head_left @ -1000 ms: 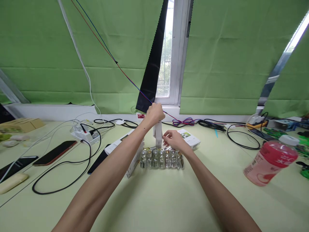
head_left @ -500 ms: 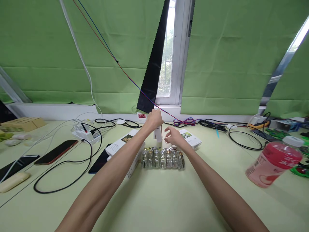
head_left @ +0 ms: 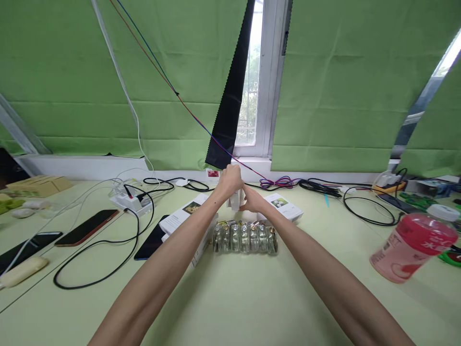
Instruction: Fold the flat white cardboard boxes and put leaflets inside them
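Observation:
In the head view, my left hand (head_left: 231,179) reaches over the far middle of the table, closed on the top of a small white box (head_left: 235,201). My right hand (head_left: 254,200) is against the box's right side, with its fingers drawn together there and partly hidden. Just nearer to me, a row of several small clear glass bottles (head_left: 245,239) stands side by side. A white carton with a picture (head_left: 180,214) lies left of the hands, partly behind my left forearm. Another white carton (head_left: 284,206) lies to the right, behind my right wrist.
A pink drink bottle (head_left: 412,247) stands tilted in view at the right. Phones (head_left: 86,228) and a white power strip (head_left: 132,203) with looping black cables lie at the left. More cables (head_left: 319,187) run along the back below the green blinds.
My right hand has moved left and closed in on the small white box. My left hand keeps its hold on the box's top. The view has shifted slightly.

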{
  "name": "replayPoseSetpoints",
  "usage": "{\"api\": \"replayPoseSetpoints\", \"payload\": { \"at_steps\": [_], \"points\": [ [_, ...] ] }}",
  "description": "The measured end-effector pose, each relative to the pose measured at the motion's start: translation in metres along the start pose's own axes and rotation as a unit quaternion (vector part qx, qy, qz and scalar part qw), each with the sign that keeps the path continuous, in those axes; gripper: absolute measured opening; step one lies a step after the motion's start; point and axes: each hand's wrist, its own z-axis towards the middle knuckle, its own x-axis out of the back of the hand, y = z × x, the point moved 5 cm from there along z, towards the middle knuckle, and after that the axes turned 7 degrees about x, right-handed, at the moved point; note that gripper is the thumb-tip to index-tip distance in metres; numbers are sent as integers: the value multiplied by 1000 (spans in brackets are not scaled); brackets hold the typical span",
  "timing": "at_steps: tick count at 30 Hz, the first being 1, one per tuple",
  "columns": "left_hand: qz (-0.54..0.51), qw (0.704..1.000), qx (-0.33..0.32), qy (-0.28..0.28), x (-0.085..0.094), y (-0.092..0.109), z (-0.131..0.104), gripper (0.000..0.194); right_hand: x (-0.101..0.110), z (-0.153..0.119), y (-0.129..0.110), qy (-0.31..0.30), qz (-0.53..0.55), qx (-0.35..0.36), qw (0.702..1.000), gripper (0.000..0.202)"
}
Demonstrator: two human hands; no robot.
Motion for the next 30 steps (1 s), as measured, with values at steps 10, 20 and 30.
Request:
{"api": "replayPoseSetpoints", "payload": {
  "at_steps": [10,20,30],
  "points": [
    [-36,997,-29,54,12,-9,0,22,7,-14,1,22,19,12,1000,76],
    [-35,995,-68,71,20,-1,-9,22,14,-24,-5,19,51,-13,998,61],
    [-28,993,-97,69,20,4,-20,23,19,-41,-12,5,48,-57,997,78]
  ]
}}
